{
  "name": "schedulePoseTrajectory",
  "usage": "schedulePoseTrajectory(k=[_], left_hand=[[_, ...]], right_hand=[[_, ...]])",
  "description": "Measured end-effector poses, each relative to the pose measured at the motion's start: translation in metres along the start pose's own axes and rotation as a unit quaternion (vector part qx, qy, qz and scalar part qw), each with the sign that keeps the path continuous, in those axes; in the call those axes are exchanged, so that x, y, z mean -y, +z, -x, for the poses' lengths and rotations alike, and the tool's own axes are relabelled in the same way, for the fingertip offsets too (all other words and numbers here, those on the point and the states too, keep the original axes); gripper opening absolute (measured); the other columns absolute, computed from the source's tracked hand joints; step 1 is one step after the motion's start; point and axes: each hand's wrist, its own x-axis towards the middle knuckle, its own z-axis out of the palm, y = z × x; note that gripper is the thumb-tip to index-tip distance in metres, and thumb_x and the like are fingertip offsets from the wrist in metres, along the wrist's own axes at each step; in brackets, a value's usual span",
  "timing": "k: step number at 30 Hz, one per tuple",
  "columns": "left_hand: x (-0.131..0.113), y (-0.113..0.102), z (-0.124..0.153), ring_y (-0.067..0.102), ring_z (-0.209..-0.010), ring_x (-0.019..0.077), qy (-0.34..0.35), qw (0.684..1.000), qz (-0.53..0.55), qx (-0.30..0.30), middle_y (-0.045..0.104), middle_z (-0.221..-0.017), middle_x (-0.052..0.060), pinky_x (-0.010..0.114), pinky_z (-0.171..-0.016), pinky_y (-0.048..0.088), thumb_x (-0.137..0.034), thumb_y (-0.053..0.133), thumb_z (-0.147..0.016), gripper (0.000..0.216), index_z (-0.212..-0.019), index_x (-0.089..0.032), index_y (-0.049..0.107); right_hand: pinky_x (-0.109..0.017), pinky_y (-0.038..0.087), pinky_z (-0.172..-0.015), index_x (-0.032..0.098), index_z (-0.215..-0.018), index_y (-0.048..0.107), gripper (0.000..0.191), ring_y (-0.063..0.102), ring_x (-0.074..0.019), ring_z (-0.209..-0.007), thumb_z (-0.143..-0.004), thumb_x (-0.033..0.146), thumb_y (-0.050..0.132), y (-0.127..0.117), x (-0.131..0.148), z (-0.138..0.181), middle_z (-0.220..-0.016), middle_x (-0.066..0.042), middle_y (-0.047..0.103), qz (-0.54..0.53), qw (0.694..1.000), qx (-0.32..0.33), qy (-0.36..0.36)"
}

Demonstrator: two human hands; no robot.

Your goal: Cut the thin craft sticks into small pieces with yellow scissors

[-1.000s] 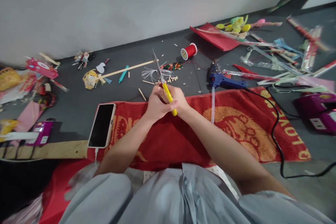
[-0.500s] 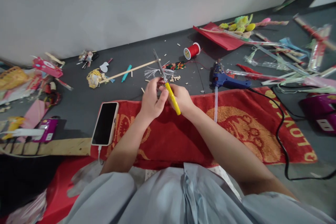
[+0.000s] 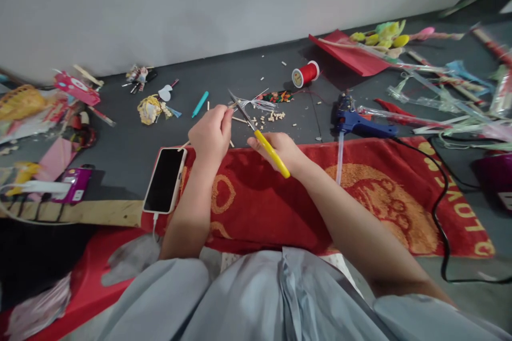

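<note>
My left hand (image 3: 212,130) is closed round a thin wooden stick (image 3: 184,145), one end of which sticks out at the lower left over the phone's top corner. The stick's other end seems to meet the blades of the scissors, though the fingers hide most of it. In my right hand (image 3: 282,150) are scissors (image 3: 269,149) with yellow handles, their blades pointing up and left. Short cut stick pieces (image 3: 276,116) lie beyond the hands, beside a bundle of white strands (image 3: 260,104) and a patterned green and orange piece (image 3: 278,97).
A red towel (image 3: 256,202) lies under the forearms, with a charging phone (image 3: 165,180) at its left. To the right is a blue glue gun (image 3: 366,123) with a black cord. Behind stand a red thread spool (image 3: 306,74) and a teal pen-like item (image 3: 200,104). Craft bits lie at both sides.
My left hand has moved left and turned over, closing on the stick. The stick has swung down toward me, away from the yellow craft piece. The view has shifted slightly left.
</note>
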Motion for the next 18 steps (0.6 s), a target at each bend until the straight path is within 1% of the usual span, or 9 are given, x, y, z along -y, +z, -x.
schedulePoseTrajectory(k=[4, 7, 10, 14, 16, 18], left_hand=[[0.001, 0.003, 0.001, 0.053, -0.067, 0.0179, 0.005, 1.000, 0.003, -0.011, 0.061, -0.068, 0.002, 0.031, -0.063, 0.034, -0.054, 0.039, -0.093, 0.038, -0.077, -0.027, 0.061], [0.003, 0.005, 0.000, 0.052, -0.063, 0.0175, 0.011, 1.000, 0.001, -0.020, 0.064, -0.067, 0.002, 0.031, -0.061, 0.034, -0.053, 0.040, -0.093, 0.037, -0.076, -0.028, 0.061], [0.005, 0.005, 0.000, 0.054, -0.062, 0.0168, 0.023, 0.999, 0.004, -0.027, 0.065, -0.067, 0.001, 0.030, -0.061, 0.036, -0.050, 0.042, -0.093, 0.034, -0.077, -0.028, 0.062], [0.003, 0.003, 0.000, 0.059, -0.069, 0.0159, 0.020, 1.000, 0.013, -0.010, 0.070, -0.076, 0.002, 0.029, -0.067, 0.041, -0.046, 0.041, -0.095, 0.034, -0.082, -0.025, 0.065], [0.003, 0.001, -0.001, 0.061, -0.073, 0.0156, 0.012, 0.999, 0.032, -0.002, 0.070, -0.080, 0.003, 0.029, -0.071, 0.043, -0.049, 0.039, -0.095, 0.038, -0.085, -0.023, 0.066], [0.004, 0.001, -0.002, 0.062, -0.073, 0.0149, 0.004, 0.998, 0.067, 0.002, 0.067, -0.078, 0.003, 0.028, -0.071, 0.044, -0.054, 0.037, -0.094, 0.044, -0.086, -0.022, 0.065]], right_hand=[[-0.026, 0.025, -0.050, 0.022, -0.061, 0.037, 0.059, 0.035, -0.0086, -0.047, -0.083, 0.076, 0.032, 0.003, -0.011, -0.004, -0.049, 0.004, 0.039, -0.063, 0.998, 0.011, -0.006], [-0.026, 0.025, -0.049, 0.022, -0.061, 0.038, 0.060, 0.035, -0.0082, -0.045, -0.084, 0.077, 0.030, 0.004, -0.014, -0.006, -0.048, 0.004, 0.038, -0.071, 0.997, 0.025, -0.010], [-0.026, 0.025, -0.049, 0.022, -0.061, 0.038, 0.059, 0.036, -0.0083, -0.045, -0.084, 0.076, 0.029, 0.004, -0.012, -0.006, -0.048, 0.004, 0.040, -0.062, 0.998, 0.024, -0.008], [-0.027, 0.026, -0.052, 0.022, -0.064, 0.041, 0.058, 0.042, -0.0105, -0.050, -0.087, 0.073, 0.027, -0.001, -0.005, -0.002, -0.054, 0.001, 0.046, -0.001, 1.000, 0.010, -0.009], [-0.027, 0.027, -0.054, 0.021, -0.067, 0.044, 0.058, 0.046, -0.0124, -0.055, -0.086, 0.074, 0.030, -0.003, -0.003, 0.001, -0.059, -0.001, 0.050, 0.063, 0.998, -0.004, -0.017], [-0.028, 0.027, -0.055, 0.020, -0.074, 0.049, 0.058, 0.051, -0.0152, -0.059, -0.084, 0.075, 0.035, -0.004, -0.001, 0.003, -0.065, -0.004, 0.056, 0.132, 0.991, -0.028, -0.022]])
